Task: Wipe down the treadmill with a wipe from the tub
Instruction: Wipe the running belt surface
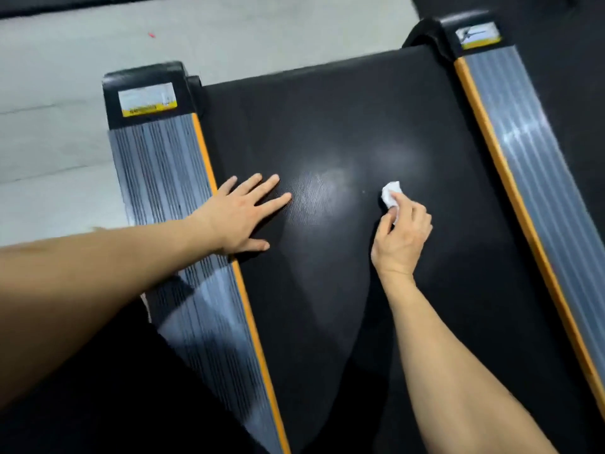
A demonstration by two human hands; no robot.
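Observation:
The treadmill's black belt [327, 126] fills the middle of the view, with light glare patches near its centre. My right hand [402, 234] pinches a small crumpled white wipe [390, 195] and holds it down on the belt, right of centre. My left hand [244, 213] lies flat on the belt's left part, fingers spread and straight, beside the orange edge strip. The tub is not in view.
Grey ribbed side rails with orange trim run along both sides, the left rail [157, 165] and the right rail [520, 132]. Black end caps with labels close each rail at the far end. Pale floor [65, 93] lies to the left; dark matting to the right.

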